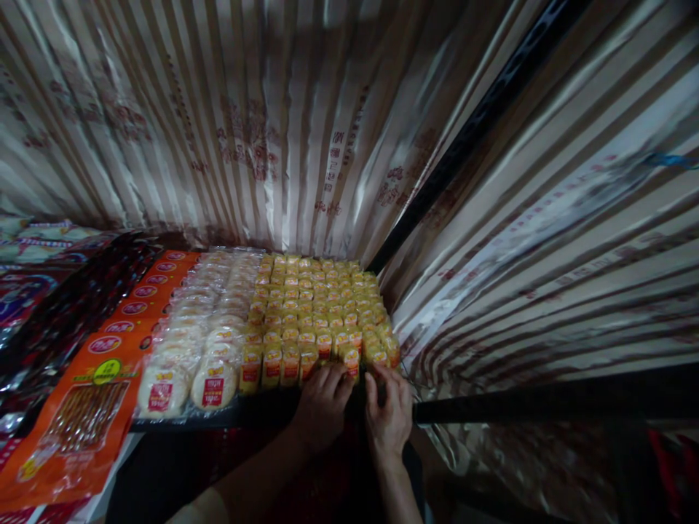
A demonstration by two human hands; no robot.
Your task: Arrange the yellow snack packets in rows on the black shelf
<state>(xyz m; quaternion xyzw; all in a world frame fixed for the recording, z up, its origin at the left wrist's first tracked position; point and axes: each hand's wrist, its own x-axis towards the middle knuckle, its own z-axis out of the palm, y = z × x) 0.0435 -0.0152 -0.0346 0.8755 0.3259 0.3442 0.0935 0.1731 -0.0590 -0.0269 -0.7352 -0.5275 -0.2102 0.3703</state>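
Rows of small yellow wrapped snack packets stand packed together at the right end of a dark shelf. My left hand is at their front row, its fingers curled against a yellow snack packet with a red label. Just to its right, my right hand rests its bent fingertips at a front packet near the corner. Its thumb stands apart from the fingers, with a dark gap between. The undersides of both hands are hidden.
Left of the packets lie clear-wrapped round white crackers in two columns, then orange snack bags and dark shiny packs. A patterned plastic curtain hangs behind and to the right. A black post rises at the shelf corner.
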